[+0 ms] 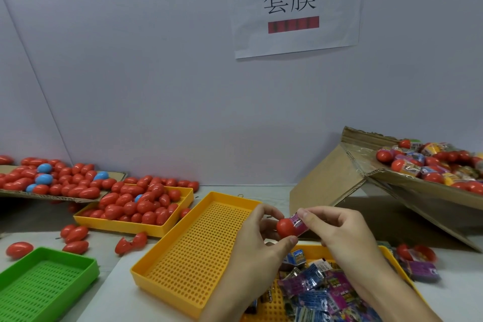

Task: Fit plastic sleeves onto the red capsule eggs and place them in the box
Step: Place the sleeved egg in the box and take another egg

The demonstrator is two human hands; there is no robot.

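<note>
My left hand [257, 239] pinches a red capsule egg [285, 227] between thumb and fingers, just above the table. My right hand [337, 227] pinches a pink printed plastic sleeve [298, 223] that covers the egg's right end. A tilted cardboard box [326, 178] at the right holds several sleeved eggs [433, 162]. Loose flat sleeves [316, 293] fill a yellow tray under my right wrist. More bare red eggs [138, 206] lie in a yellow tray at the left.
An empty yellow perforated tray [193, 248] sits in the middle and a green tray [44, 282] at the lower left. A flat cardboard sheet [115, 175] carries red and a few blue eggs. Stray eggs [75, 238] lie on the table. A wall stands close behind.
</note>
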